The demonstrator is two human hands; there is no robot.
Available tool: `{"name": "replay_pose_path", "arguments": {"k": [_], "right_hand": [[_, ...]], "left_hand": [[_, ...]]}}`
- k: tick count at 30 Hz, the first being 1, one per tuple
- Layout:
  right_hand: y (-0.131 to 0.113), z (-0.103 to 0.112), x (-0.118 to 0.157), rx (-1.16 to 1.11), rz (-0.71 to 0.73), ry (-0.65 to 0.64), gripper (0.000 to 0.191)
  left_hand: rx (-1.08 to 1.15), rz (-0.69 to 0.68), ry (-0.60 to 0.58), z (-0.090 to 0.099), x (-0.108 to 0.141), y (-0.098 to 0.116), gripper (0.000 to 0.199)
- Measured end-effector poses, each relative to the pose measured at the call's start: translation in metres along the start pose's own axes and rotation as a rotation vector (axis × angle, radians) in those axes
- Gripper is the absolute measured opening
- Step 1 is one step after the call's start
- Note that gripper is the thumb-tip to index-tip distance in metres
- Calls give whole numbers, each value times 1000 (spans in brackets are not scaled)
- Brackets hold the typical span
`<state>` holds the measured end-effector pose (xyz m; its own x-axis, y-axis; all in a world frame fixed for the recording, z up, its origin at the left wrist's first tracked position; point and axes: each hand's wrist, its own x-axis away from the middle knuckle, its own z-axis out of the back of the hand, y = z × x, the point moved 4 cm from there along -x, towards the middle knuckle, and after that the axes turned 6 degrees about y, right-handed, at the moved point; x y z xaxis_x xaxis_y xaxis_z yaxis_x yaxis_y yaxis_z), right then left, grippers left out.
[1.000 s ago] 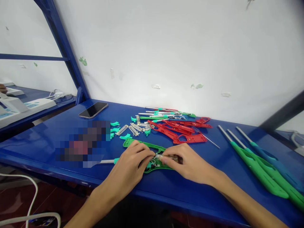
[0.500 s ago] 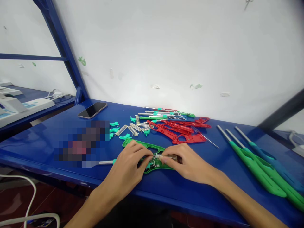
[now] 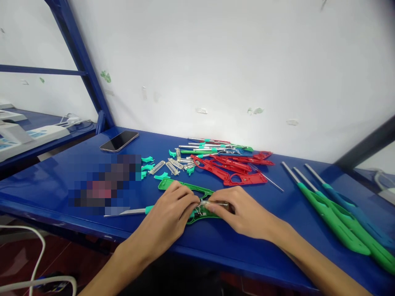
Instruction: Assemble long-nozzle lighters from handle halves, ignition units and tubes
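Note:
An opened green lighter shell lies in front of me, its metal rod pointing left past a turquoise collar. The other green shell half rests just behind it. My right hand is closed around a clear fuel tank, holding it over the shell with its white-tipped end to the left. At that end, the thumb and forefinger of my left hand pinch a thin white tube; their fingertips partly hide it. The inner parts of the shell are largely covered by my hands.
Several clear tanks and turquoise triggers lie behind my left hand. Red shell halves and metal rods are piled further back. Long green lighters and a blue one lie right; a phone is back left.
My left fingertips have closed in a little towards the white end of the tank. My right hand keeps its hold, and the view has shifted slightly.

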<state>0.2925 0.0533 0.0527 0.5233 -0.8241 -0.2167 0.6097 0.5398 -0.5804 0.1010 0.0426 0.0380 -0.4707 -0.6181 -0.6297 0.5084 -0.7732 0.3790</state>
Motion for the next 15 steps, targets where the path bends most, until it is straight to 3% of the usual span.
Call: {"name": "replay_pose_path", "arguments": {"k": [15], "right_hand": [[2,0,0,-7,-11,13,38]], "left_hand": [[-34,64,0,2,0,2,12]]}}
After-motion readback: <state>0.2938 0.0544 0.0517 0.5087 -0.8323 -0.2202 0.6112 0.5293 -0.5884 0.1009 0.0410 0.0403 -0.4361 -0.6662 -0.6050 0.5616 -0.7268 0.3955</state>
